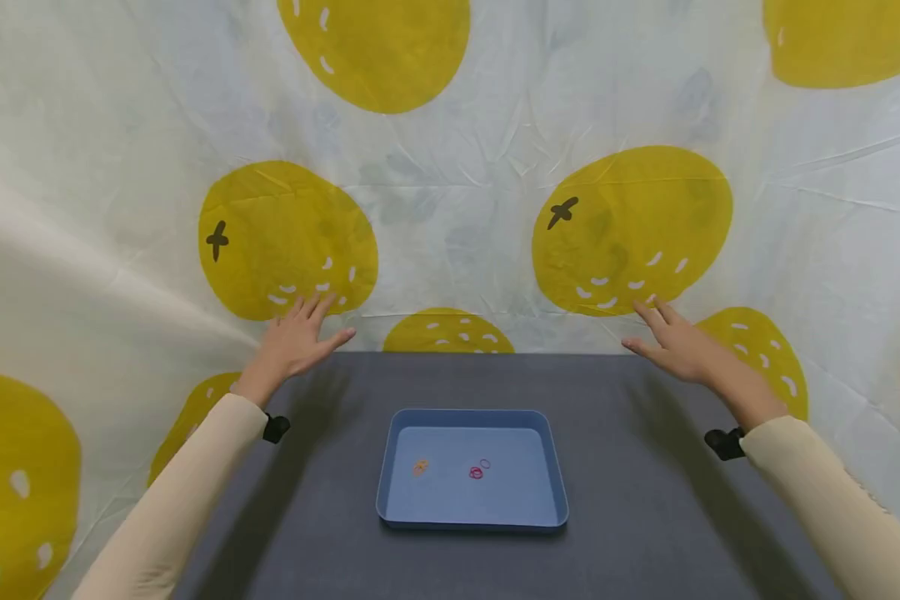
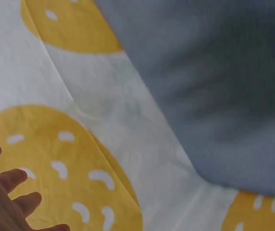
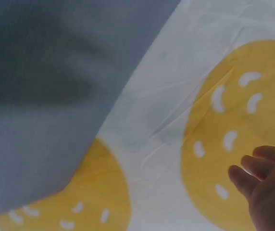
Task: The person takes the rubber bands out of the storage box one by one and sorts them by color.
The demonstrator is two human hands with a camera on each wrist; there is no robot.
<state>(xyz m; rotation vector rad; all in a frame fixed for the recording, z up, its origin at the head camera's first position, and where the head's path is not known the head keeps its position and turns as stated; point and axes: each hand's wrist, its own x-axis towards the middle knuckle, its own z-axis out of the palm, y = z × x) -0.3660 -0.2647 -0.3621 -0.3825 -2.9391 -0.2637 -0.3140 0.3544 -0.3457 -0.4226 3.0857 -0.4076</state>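
My left hand is held out with fingers spread and straight above the far left corner of the dark grey table, empty. My right hand mirrors it over the far right corner, also flat and empty. Between and nearer to me lies a shallow blue tray holding an orange rubber band, a red one and a small purple one. In the left wrist view the fingertips hover by the yellow-spotted cloth; in the right wrist view the fingertips do likewise.
A white cloth backdrop with big yellow lemon-like spots rises behind the table and wraps both sides. The grey table edge meets the cloth close to each hand. Cream sleeves cover both forearms.
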